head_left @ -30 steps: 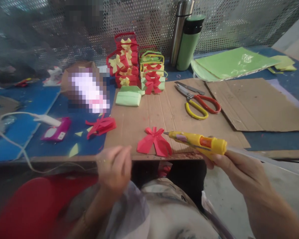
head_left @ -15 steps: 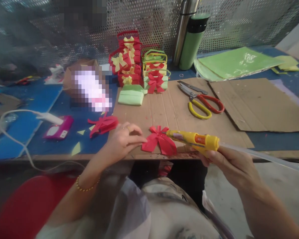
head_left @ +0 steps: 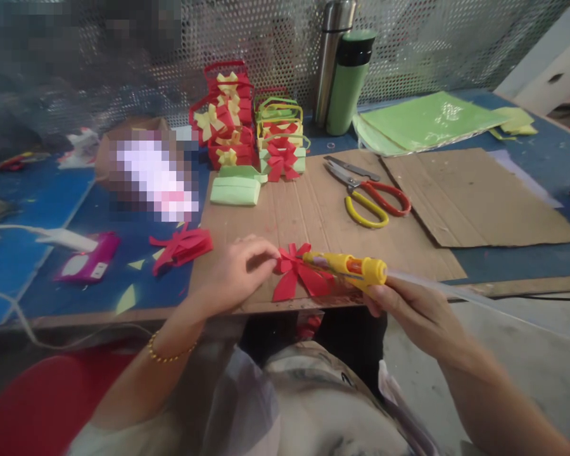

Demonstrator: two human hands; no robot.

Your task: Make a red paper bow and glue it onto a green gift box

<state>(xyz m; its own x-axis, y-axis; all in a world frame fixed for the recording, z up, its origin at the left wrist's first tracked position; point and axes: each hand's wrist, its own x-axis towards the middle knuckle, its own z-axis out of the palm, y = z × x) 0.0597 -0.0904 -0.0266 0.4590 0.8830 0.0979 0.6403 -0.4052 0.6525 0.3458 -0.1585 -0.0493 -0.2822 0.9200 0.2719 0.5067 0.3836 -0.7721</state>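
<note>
A red paper bow (head_left: 297, 276) lies near the front edge of the cardboard sheet (head_left: 247, 240). Thumb and fingertips of my left hand (head_left: 237, 269) are pinched on the bow's left loop. My right hand (head_left: 411, 310) is wrapped round a yellow hot glue gun (head_left: 349, 266) with a long clear glue stick out of its back end. The gun's nozzle points left, at the middle of the bow; whether it touches the paper I cannot tell. More red paper bow pieces (head_left: 183, 247) lie left of my left hand.
Behind stand red paper baskets (head_left: 225, 114) and green and yellow ones (head_left: 282, 136); a folded pale green box (head_left: 235, 190) lies before them. Scissors (head_left: 368, 196) lie on the cardboard. A green tumbler (head_left: 349, 88), steel flask (head_left: 332, 63) and green sheets (head_left: 427, 120) are farther back.
The view has shifted a little, so things on the table appear farther left. My left fingers have moved from the bow's lower left tail up to its left loop. The glue gun stays over the bow.
</note>
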